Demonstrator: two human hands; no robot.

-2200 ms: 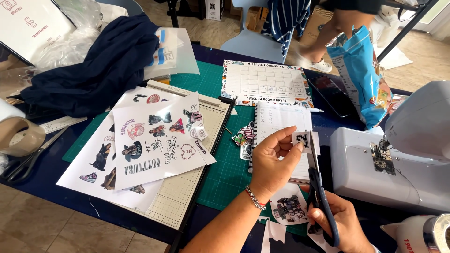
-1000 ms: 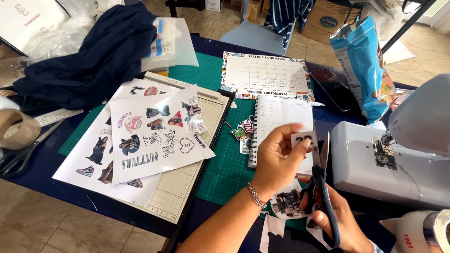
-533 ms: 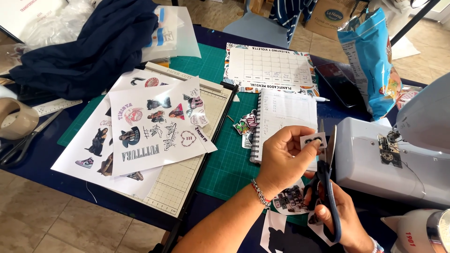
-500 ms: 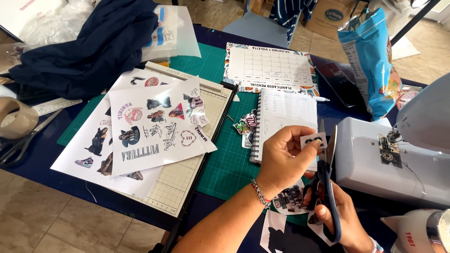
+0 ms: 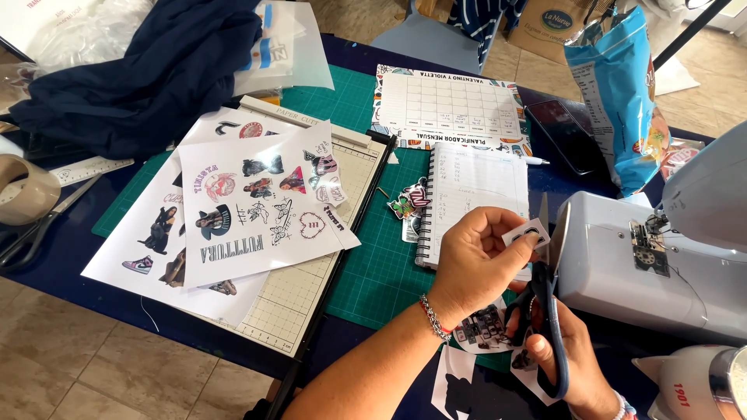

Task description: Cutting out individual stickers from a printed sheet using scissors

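Observation:
My left hand (image 5: 476,260) pinches a small white sticker cutout (image 5: 527,234) between thumb and fingers, above a spiral notebook (image 5: 471,194). My right hand (image 5: 566,354) grips dark-handled scissors (image 5: 549,307), blades pointing up and slightly apart beside the cutout. Under my hands lie cut sticker pieces (image 5: 484,330) on the green cutting mat (image 5: 381,264).
Printed sticker sheets (image 5: 249,206) lie on a paper trimmer (image 5: 323,264) at left. A white sewing machine (image 5: 661,264) stands at right, a blue snack bag (image 5: 618,93) and a phone (image 5: 564,136) behind it. Dark blue cloth (image 5: 148,66), a tape roll (image 5: 23,190), a planner sheet (image 5: 451,105).
My left hand has turned the small cutout and shifted it slightly right against the scissor blades. The right hand stays on the scissors. The view has tilted a little.

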